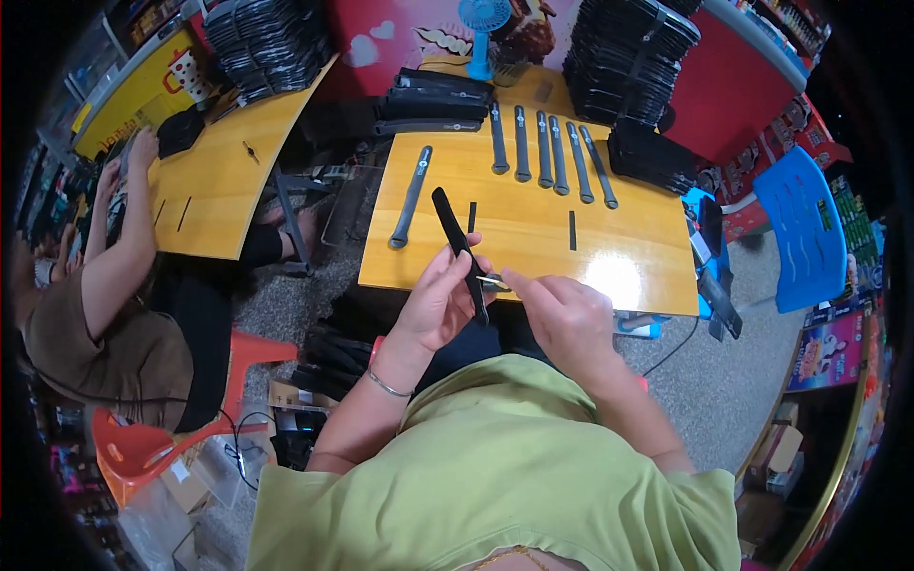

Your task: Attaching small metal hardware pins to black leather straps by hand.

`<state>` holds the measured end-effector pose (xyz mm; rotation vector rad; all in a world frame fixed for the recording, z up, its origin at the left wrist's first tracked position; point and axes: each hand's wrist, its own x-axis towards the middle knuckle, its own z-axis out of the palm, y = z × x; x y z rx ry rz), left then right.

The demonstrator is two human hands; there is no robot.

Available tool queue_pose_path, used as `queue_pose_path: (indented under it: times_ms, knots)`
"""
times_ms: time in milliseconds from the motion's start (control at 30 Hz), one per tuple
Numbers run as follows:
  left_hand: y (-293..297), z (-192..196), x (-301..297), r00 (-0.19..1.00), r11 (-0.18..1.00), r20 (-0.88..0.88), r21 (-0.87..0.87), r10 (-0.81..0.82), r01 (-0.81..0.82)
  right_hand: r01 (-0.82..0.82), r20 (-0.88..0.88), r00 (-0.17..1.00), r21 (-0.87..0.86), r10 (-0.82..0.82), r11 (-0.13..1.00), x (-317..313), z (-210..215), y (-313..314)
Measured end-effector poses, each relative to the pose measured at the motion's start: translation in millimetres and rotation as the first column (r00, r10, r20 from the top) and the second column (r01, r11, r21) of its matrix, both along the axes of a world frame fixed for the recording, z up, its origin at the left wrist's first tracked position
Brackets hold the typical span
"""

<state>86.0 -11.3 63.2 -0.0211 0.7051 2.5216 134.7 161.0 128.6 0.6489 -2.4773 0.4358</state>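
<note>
My left hand (431, 303) is closed around a long, flat black strap (449, 217), which slants over the near edge of the yellow table (522, 224). Close beside the strap, my right hand (571, 319) pinches a small tool (495, 283) with a pale, shiny end; its exact kind is hard to make out. The tool's tip meets the strap near my left fingers. Several dark grey straps with rounded ends, one of them a grey strap (543, 150), lie in a row at the table's far side. Another grey strap (412, 195) rests alone at the left.
Black bundles (433, 103) and a tall black stack (628, 62) stand at the back, near a blue fan (483, 33). A blue chair (803, 228) is at the right. On the left, another person (119, 314) works at a second table (224, 181), beside an orange stool (143, 447).
</note>
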Motion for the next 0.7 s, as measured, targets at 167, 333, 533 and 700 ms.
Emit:
queue_pose_path:
  times_ms: [167, 333, 533, 700]
  knots:
    - [11, -3, -7, 0.994, 0.996, 0.086, -0.055, 0.070, -0.065, -0.049, 0.048, 0.997, -0.088, 0.054, 0.995, -9, -13, 12]
    - [18, -18, -27, 0.993, 0.999, 0.115, 0.022, -0.039, 0.037, -0.113, -0.097, 0.990, -0.122, 0.102, 0.986, -24, -31, 33]
    - [36, -13, -46, 0.972, 0.987, 0.172, 0.000, -0.158, 0.160, -0.141, -0.074, 0.989, -0.172, 0.130, 0.975, -42, -50, 54]
    - [38, -10, -56, 0.970, 0.864, -0.069, -0.472, -0.235, 0.176, -0.158, -0.072, 0.987, -0.203, 0.147, 0.966, -45, -69, 59]
